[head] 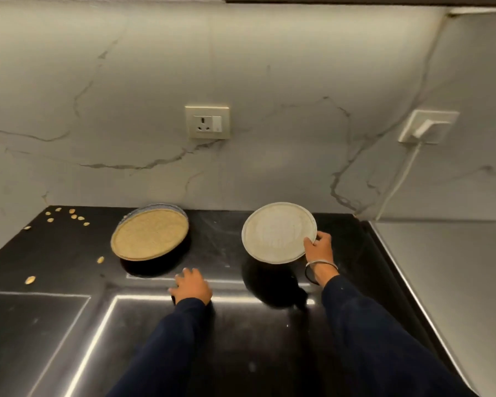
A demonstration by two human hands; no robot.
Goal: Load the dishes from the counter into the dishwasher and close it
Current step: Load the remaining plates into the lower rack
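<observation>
The right hand (319,247) has its grip on the right rim of the pale plate (278,232), tilting it up off the black worktop (226,253) near the back edge. The left hand (192,287) rests released, fingers spread, on the worktop further forward. A tan plate (150,235) sits tilted to the left, near the back edge. Seeds (69,216) lie scattered at the back left corner.

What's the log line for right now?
right hand: grips grey plate rim | left hand: rests on counter | tan plate: untouched
</observation>
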